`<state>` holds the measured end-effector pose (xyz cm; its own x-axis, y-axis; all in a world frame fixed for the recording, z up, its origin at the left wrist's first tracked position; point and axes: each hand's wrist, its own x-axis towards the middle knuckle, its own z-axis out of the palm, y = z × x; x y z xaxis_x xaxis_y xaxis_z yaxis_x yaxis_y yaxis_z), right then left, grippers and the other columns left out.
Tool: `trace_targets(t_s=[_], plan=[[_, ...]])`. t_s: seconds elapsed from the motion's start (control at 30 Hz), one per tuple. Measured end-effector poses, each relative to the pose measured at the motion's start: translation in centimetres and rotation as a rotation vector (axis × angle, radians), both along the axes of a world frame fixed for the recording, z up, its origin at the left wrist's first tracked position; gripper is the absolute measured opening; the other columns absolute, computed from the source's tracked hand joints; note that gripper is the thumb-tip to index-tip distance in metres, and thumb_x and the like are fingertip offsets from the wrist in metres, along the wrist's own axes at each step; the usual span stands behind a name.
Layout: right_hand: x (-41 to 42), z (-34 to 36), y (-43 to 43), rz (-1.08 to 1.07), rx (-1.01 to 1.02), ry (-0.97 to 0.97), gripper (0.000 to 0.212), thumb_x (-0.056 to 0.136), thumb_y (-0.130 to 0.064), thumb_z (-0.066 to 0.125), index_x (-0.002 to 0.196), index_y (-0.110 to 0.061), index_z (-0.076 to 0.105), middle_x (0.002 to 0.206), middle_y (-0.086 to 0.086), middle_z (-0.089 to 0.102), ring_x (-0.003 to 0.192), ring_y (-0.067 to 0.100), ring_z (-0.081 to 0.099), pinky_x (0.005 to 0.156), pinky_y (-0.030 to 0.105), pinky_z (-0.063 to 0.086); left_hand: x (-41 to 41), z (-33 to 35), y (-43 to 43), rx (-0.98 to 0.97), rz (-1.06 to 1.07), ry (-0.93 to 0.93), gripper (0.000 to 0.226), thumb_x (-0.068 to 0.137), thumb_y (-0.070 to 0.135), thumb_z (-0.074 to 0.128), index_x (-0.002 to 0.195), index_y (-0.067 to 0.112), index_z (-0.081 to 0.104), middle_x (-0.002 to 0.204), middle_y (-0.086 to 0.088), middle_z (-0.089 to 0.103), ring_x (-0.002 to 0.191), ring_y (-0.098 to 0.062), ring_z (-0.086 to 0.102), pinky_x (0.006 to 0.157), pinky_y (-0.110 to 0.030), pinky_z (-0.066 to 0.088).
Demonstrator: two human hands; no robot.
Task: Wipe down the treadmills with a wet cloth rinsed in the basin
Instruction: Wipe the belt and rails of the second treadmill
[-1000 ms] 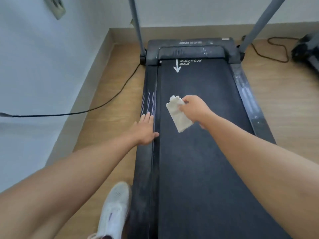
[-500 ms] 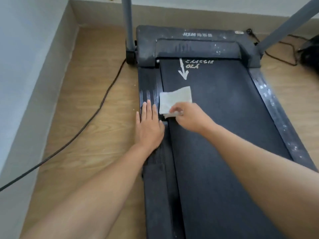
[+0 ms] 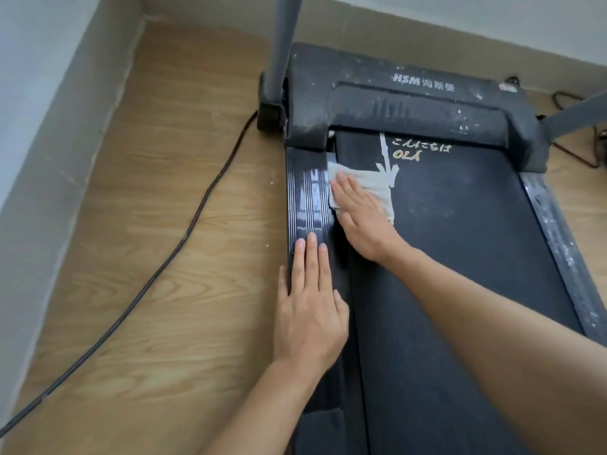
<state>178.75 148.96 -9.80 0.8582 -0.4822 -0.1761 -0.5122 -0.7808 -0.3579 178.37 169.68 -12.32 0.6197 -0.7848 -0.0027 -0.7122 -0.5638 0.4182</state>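
wooden floor [image 3: 164,224] around: right hand [image 3: 361,218], fingers flat, now presses the cloth [image 3: 371,182], lifted a second ago, onto the belt [image 3: 460,257] just before the motor cover [image 3: 410,106]; left hand [image 3: 310,310] stays flat on the side rail [image 3: 307,192]. wiping is starting.

The treadmill [image 3: 460,274] fills the centre and right of the frame, its motor cover [image 3: 410,103] at the top. The cloth [image 3: 374,187] lies on the belt's [image 3: 443,356] upper left edge, under the right hand [image 3: 361,218]. Just below, the left hand [image 3: 308,307] rests flat on the side rail [image 3: 308,198]. A cable [image 3: 184,231] crosses the floor [image 3: 197,323] at left.
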Motion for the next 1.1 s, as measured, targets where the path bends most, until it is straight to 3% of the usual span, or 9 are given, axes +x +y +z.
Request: trace_targets(t_s=[0.17,0.27,0.47,0.63,0.7,0.8,0.93,1.1], plan=[[8.0,0.4,-6.7,0.011,-0.051,0.077,0.067,0.105,-0.010,0.041,0.168,-0.015,0.020,0.177,0.004,0.005,0.164,0.024,0.000,0.132,0.047,0.007,0.0,0.5,0.0,0.031,-0.023,0.011,0.075,0.100,0.031,0.036,0.165,0.007,0.009,0.173,-0.010,-0.010,0.160,-0.024,-0.011,0.124,-0.053,0.026],[7.6,0.1,-5.6,0.012,-0.013,0.067,0.077,0.099,-0.006,0.041,0.169,-0.016,0.012,0.177,0.004,0.003,0.164,0.025,-0.003,0.132,0.045,0.000,0.1,0.6,0.1,0.046,-0.033,0.027,0.075,0.100,0.032,0.035,0.165,0.007,0.006,0.173,-0.010,-0.012,0.160,-0.024,-0.013,0.124,-0.053,0.025],[-0.8,0.5,2.1,-0.045,0.142,0.032,0.091,0.083,-0.016,0.033,0.169,-0.019,0.004,0.177,-0.006,-0.005,0.161,0.009,-0.013,0.133,0.041,-0.005,0.2,0.7,0.0,0.033,-0.031,0.040,0.074,0.101,0.031,0.035,0.165,0.006,0.008,0.174,-0.010,-0.009,0.160,-0.024,-0.010,0.124,-0.053,0.024],[-12.7,3.4,11.0,0.122,0.365,0.049,0.091,0.085,-0.004,0.038,0.168,-0.026,0.007,0.175,-0.019,-0.009,0.161,0.005,-0.012,0.130,0.030,-0.009,0.3,0.9,0.2,0.030,-0.033,0.042,0.065,0.109,0.033,0.030,0.165,0.006,0.010,0.174,-0.010,-0.006,0.161,-0.025,-0.006,0.124,-0.054,0.025],[-13.3,3.5,8.7,0.225,0.291,0.061,0.077,0.098,-0.001,0.041,0.168,-0.025,0.018,0.176,-0.019,0.002,0.162,0.006,-0.002,0.132,0.030,0.000,0.3,1.0,0.3,0.040,-0.037,0.040,0.065,0.108,0.032,0.030,0.165,0.006,0.010,0.174,-0.010,-0.007,0.161,-0.025,-0.006,0.124,-0.053,0.026],[-8.9,1.9,3.9,0.235,0.119,-0.084,0.054,0.107,-0.004,0.048,0.161,-0.012,0.041,0.171,-0.005,0.028,0.161,0.008,0.018,0.131,0.033,0.018,0.3,1.2,0.1,0.051,-0.030,0.036,0.067,0.107,0.032,0.031,0.165,0.007,0.009,0.174,-0.009,-0.007,0.161,-0.025,-0.006,0.124,-0.054,0.026],[-2.5,-0.3,1.5,0.108,-0.025,-0.044,0.061,0.110,-0.016,0.026,0.169,-0.010,0.008,0.177,0.003,-0.001,0.163,0.014,-0.007,0.133,0.042,0.007,0.1,1.1,0.1,0.066,-0.023,0.025,0.068,0.107,0.032,0.034,0.165,0.007,0.008,0.174,-0.010,-0.008,0.161,-0.025,-0.007,0.124,-0.054,0.026],[3.6,-0.4,-1.7,-0.167,-0.101,-0.064,0.062,0.112,-0.022,0.028,0.168,-0.008,0.006,0.177,0.009,0.000,0.164,0.021,-0.003,0.133,0.037,0.001,0.0,0.6,0.1,0.053,-0.015,0.017,0.069,0.106,0.032,0.034,0.165,0.007,0.009,0.174,-0.010,-0.007,0.161,-0.025,-0.005,0.124,-0.054,0.026]])
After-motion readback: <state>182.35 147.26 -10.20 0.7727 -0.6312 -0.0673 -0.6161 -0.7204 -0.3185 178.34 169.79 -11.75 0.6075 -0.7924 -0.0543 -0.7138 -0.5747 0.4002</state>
